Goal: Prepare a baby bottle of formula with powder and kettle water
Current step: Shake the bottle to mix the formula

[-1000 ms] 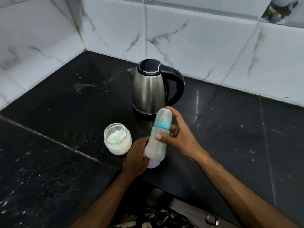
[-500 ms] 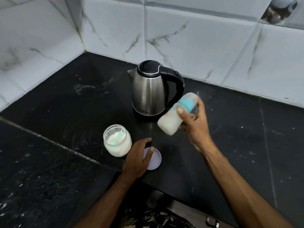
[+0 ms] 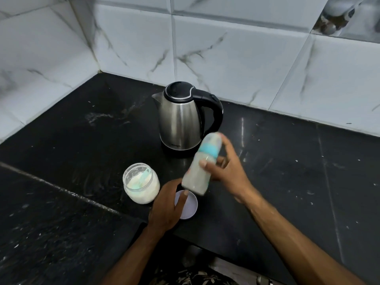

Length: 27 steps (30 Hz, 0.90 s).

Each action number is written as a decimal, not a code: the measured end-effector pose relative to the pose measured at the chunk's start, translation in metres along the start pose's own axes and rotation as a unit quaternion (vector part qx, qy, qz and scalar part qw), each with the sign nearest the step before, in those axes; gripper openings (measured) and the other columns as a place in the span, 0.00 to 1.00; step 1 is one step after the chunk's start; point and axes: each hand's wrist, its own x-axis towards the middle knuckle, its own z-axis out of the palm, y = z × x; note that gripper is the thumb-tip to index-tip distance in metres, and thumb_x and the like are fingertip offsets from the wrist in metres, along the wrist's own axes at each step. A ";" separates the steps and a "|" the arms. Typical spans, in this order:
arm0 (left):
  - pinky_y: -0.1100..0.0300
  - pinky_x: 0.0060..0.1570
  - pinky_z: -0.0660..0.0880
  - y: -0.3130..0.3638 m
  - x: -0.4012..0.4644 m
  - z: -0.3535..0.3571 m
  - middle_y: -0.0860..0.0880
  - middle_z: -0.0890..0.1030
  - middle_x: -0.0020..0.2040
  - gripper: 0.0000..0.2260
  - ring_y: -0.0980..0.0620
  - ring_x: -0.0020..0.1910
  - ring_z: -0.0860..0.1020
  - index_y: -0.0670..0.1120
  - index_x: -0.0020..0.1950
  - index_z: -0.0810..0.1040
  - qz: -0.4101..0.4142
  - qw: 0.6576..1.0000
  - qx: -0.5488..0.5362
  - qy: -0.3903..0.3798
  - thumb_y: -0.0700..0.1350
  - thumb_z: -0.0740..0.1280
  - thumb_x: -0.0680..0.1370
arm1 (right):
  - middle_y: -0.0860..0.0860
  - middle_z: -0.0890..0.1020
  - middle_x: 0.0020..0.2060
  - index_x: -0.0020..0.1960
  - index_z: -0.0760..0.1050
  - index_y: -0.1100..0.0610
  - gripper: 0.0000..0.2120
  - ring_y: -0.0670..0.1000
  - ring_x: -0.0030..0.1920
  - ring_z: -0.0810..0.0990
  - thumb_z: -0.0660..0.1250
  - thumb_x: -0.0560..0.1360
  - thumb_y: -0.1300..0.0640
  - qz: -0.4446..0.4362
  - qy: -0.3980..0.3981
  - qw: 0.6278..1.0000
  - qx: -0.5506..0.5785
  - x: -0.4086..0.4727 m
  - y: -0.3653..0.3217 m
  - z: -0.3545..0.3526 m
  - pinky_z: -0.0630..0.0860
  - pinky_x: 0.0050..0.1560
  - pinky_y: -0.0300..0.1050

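A black stone worktop (image 3: 287, 161) meets marble-look wall tiles (image 3: 236, 64). Right hand (image 3: 227, 173) fingers wrap the blurred, tilted bottle (image 3: 200, 167); left hand (image 3: 167, 206) fingers rest loosely on the lid (image 3: 190, 208), partly hiding it, beside the powder jar (image 3: 141, 187).

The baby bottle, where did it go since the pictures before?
The right hand still grips the baby bottle; it swung up beside the kettle, tilted, and has now come back down, nearer upright, blurred. The left hand let go of the bottle and rests on the lid. Kettle and powder jar stayed.
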 end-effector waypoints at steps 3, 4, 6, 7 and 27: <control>0.63 0.64 0.66 0.001 0.001 -0.001 0.53 0.75 0.66 0.22 0.56 0.63 0.73 0.46 0.69 0.73 -0.002 1.000 -0.009 -0.008 0.58 0.59 0.81 | 0.59 0.81 0.57 0.70 0.64 0.38 0.40 0.56 0.52 0.85 0.80 0.66 0.56 0.007 -0.039 0.999 -0.025 0.000 0.001 0.001 0.83 0.45 0.49; 0.65 0.63 0.67 0.001 0.001 -0.001 0.52 0.77 0.64 0.22 0.56 0.62 0.74 0.45 0.67 0.74 0.011 1.000 0.003 -0.005 0.58 0.58 0.81 | 0.58 0.83 0.55 0.71 0.64 0.40 0.39 0.56 0.52 0.85 0.80 0.67 0.56 -0.002 0.012 1.000 0.012 0.004 -0.004 0.000 0.83 0.44 0.51; 0.67 0.63 0.67 0.004 0.002 -0.001 0.53 0.77 0.63 0.24 0.57 0.62 0.74 0.46 0.67 0.75 0.016 1.000 0.009 0.001 0.59 0.57 0.79 | 0.52 0.86 0.50 0.71 0.64 0.43 0.35 0.56 0.51 0.86 0.77 0.70 0.55 -0.021 0.111 0.989 0.099 0.012 -0.012 -0.004 0.83 0.43 0.57; 0.67 0.63 0.68 0.004 0.002 -0.001 0.54 0.77 0.63 0.23 0.59 0.62 0.74 0.46 0.67 0.75 0.014 1.000 0.007 0.003 0.59 0.57 0.79 | 0.51 0.86 0.49 0.70 0.64 0.43 0.33 0.57 0.51 0.85 0.75 0.71 0.54 -0.027 0.124 0.984 0.125 0.014 -0.013 -0.005 0.83 0.44 0.58; 0.69 0.61 0.66 -0.001 0.002 0.001 0.52 0.78 0.61 0.20 0.56 0.60 0.75 0.45 0.64 0.76 0.025 0.999 0.018 0.010 0.57 0.59 0.80 | 0.57 0.84 0.53 0.73 0.62 0.45 0.38 0.57 0.50 0.86 0.77 0.69 0.58 -0.013 0.067 0.997 0.038 0.011 -0.014 0.006 0.82 0.40 0.49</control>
